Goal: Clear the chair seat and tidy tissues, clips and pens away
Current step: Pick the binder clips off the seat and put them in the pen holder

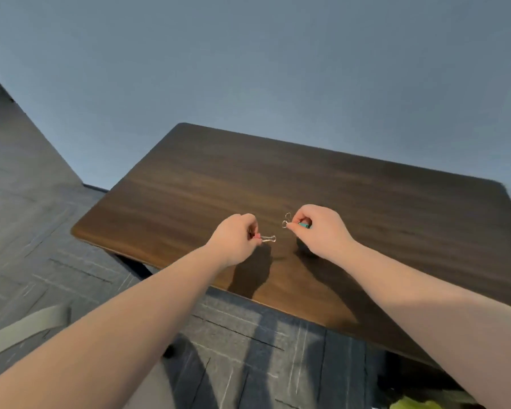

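Note:
Both my hands hover over the near part of a dark wooden table [351, 184]. My left hand [236, 237] is closed on a pink binder clip [263, 238]; its silver wire handles stick out to the right. My right hand [316, 228] pinches a teal binder clip [304, 224], with its wire loops pointing left. The two clips are a short gap apart, just above the tabletop. No tissues, pens or chair seat can be made out.
A blue-grey wall stands behind the table. Grey patterned carpet [36, 231] covers the floor to the left and below. A pale strap-like edge [21, 332] shows at lower left, and something yellow-green [410, 404] sits at the bottom edge.

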Demonstrator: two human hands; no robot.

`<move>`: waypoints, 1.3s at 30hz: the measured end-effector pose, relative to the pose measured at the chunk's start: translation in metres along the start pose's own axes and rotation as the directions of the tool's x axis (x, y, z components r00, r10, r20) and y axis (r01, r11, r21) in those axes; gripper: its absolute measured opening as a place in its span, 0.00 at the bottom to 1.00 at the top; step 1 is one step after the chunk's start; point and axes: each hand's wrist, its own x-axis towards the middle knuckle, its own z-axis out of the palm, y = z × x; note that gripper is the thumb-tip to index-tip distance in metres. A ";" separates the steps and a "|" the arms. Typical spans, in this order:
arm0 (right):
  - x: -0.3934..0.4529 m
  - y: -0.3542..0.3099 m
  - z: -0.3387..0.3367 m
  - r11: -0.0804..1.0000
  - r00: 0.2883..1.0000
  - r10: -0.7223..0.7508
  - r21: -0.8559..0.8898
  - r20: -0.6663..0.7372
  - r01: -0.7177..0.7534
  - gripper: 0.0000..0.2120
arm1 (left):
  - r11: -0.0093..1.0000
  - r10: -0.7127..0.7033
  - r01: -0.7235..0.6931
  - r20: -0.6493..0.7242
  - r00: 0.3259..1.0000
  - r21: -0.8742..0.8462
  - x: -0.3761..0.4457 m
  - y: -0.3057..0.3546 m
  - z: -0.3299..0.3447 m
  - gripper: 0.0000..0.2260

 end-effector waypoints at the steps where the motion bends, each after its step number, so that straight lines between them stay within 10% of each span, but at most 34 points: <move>1: 0.007 0.012 -0.010 1.000 1.000 0.020 -0.013 -0.012 -0.020 0.07 | 1.000 0.017 -0.017 0.006 1.000 -0.006 0.014 0.016 0.002 0.05; 23: 0.069 0.100 -0.025 0.970 0.967 0.243 -0.017 0.079 -0.242 0.07 | 0.997 0.011 -0.029 0.210 0.978 0.078 0.123 0.102 0.068 0.02; 39: 0.072 0.094 -0.013 0.972 0.960 0.233 -0.019 0.156 -0.233 0.03 | 0.996 -0.018 -0.002 0.225 0.974 0.091 0.118 0.099 0.070 0.19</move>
